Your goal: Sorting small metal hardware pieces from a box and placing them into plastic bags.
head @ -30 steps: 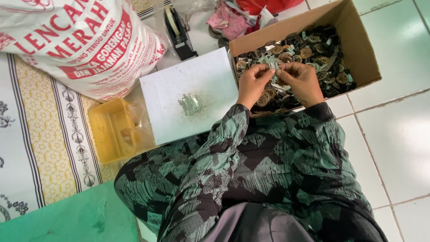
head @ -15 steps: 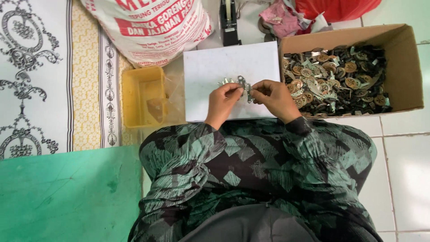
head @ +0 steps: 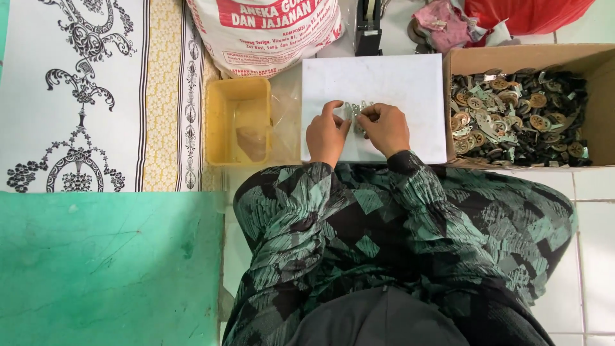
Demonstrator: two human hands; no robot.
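Note:
My left hand (head: 325,134) and my right hand (head: 386,128) meet over a white board (head: 397,80) on the floor in front of my knees. Between their fingertips they pinch a small cluster of silvery metal pieces (head: 354,110) that rests on or just above the board. To the right stands an open cardboard box (head: 512,57) filled with several small metal and dark parts (head: 512,118).
A yellow plastic tub (head: 224,128) with a clear bag sits left of the board. A large printed sack (head: 262,29) lies behind it, a black tool (head: 367,25) and pink cloth (head: 442,22) at the back. Patterned mat and green sheet (head: 109,269) lie left.
My hands left the cardboard box and came left onto the white board with metal pieces. The view has shifted, so the box now sits at the right.

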